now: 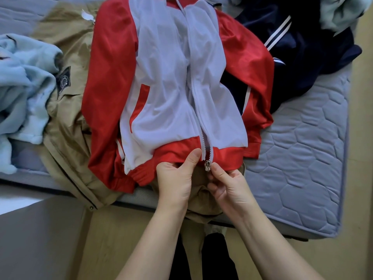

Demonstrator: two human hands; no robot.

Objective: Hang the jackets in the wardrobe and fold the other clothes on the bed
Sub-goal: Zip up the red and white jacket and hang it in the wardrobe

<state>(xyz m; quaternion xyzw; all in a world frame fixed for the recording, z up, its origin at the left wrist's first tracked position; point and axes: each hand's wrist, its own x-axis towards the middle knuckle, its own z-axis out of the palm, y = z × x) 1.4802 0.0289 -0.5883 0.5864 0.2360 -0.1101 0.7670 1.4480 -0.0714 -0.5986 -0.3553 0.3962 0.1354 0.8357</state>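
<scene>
A red-and-white jacket [165, 87] lies front up at the bed's [302, 158] near edge, zipper slider at its hem, atop a tan jacket [66, 110].

One wide-angle head-worn view, looking forward and steeply down from above the near edge of the quilted grey-blue mattress [302, 158], close over the red and white zip-front jacket [161, 87], left hand [175, 178] and right hand [228, 186] low in mid-frame

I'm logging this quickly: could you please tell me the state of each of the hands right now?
Left hand: closed, gripping the hem of the red-and-white jacket.
Right hand: closed, pinching the zipper pull.
</scene>
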